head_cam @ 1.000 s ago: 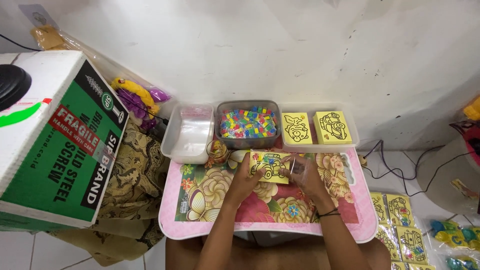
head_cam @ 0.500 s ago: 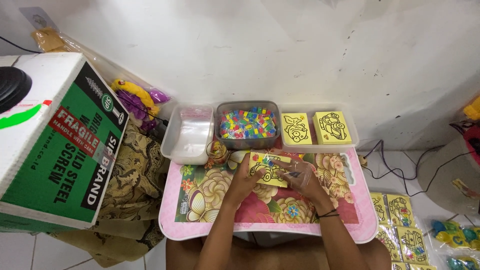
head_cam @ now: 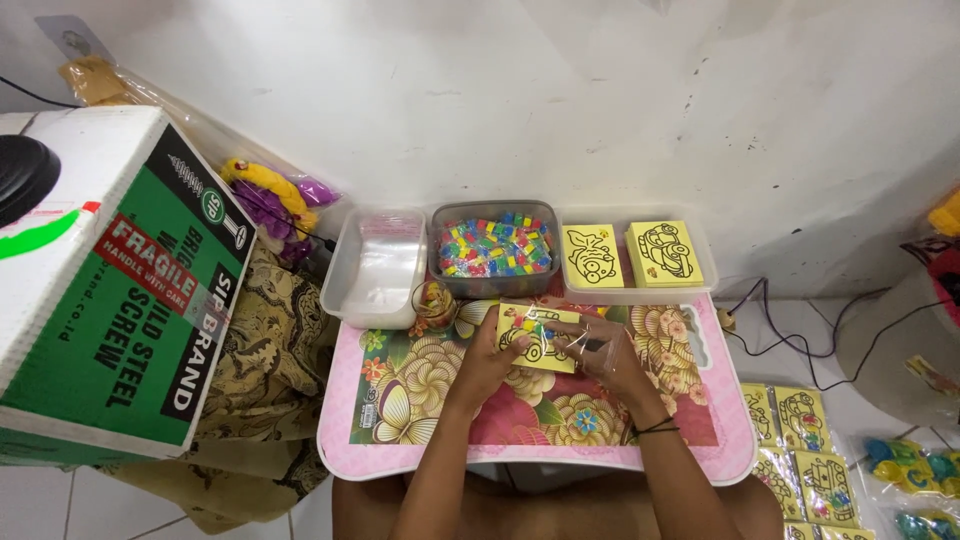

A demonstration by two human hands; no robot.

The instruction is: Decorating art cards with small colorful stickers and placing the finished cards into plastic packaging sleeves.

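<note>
1. Against the earlier pictures little has changed: both hands are over the middle of the table as before, and the yellow card (head_cam: 538, 336) has stayed between them, only a touch lower and more level than a second ago.
2. The left hand (head_cam: 492, 352) is closed on the card's left edge, thumb on top and fingers curled under it.
3. The right hand (head_cam: 610, 356) holds a clear plastic sleeve (head_cam: 588, 345) at the card's right edge; its fingers are bent around the sleeve, but how tightly they pinch it I cannot tell.
4. The card is held just above the flowered pink table (head_cam: 400, 440), in front of the middle tub.
5. Count of containers along the back edge: three. One clear tub (head_cam: 345, 290) on the left with clear bags in it, one grey tub (head_cam: 445, 285) in the middle full of small coloured packets (head_cam: 495, 248), one shallow tray (head_cam: 705, 270) on the right.
6. The tray holds two stacks of yellow cards (head_cam: 630, 255), side by side, each with a black line drawing on top.
7. One small jar (head_cam: 436, 300) stands just in front of the gap between the first two tubs.
8. One large green and white carton (head_cam: 110, 300) sits to the left of the table.
9. On the floor at the right lie several more bagged cards (head_cam: 805, 455); the exact number runs out of view.
</note>
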